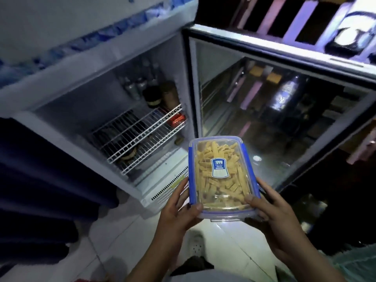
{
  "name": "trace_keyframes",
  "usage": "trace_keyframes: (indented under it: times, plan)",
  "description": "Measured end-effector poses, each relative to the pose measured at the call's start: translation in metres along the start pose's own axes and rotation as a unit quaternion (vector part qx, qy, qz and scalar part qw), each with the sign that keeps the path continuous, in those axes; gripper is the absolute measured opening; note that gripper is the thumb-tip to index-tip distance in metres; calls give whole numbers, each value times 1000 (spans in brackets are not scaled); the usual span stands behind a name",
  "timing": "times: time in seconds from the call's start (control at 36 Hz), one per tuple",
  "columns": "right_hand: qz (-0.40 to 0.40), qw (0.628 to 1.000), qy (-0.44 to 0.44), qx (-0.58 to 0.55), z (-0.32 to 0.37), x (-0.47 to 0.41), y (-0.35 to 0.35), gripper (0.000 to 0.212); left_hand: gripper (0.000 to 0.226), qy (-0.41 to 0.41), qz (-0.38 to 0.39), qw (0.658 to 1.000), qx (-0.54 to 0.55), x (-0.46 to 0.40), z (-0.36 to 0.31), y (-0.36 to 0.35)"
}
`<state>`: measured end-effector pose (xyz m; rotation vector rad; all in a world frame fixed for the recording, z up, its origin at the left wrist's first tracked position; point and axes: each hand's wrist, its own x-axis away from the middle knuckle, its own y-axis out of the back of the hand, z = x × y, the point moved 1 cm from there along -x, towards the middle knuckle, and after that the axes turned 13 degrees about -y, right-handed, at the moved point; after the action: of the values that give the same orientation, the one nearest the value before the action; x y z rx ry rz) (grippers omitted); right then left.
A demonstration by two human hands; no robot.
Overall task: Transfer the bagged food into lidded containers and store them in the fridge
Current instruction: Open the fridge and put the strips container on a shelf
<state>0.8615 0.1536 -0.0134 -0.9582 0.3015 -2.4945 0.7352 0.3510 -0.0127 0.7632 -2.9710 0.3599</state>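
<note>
A clear rectangular container (222,176) with a blue-rimmed lid and a blue sticker is full of pale yellow food sticks. My left hand (179,208) grips its near left corner, thumb on the lid. My right hand (272,212) grips the near right corner the same way. The container hangs in front of the open fridge (85,98), just outside its lower right corner. A white wire shelf (140,137) crosses the fridge interior.
The glass fridge door (284,110) stands swung open to the right. Bottles and jars (151,92) fill the back of the upper shelf; dark items lie below the wire shelf. A dark blue cloth (36,180) hangs at the left. White tiled floor lies underfoot.
</note>
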Motion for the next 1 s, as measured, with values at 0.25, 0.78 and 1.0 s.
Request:
trace_keyframes:
  times: [0.25, 0.78, 1.0]
  plan:
    - [57, 996, -25, 57, 20, -76, -67, 70, 68, -12, -76, 996, 42, -52, -7, 57]
    - [228, 952, -47, 200, 104, -268, -134, 72, 71, -45, -269, 958, 93, -189, 0, 78]
    - [292, 888, -36, 355, 122, -350, -161, 96, 81, -31, -325, 943, 70, -247, 5, 92]
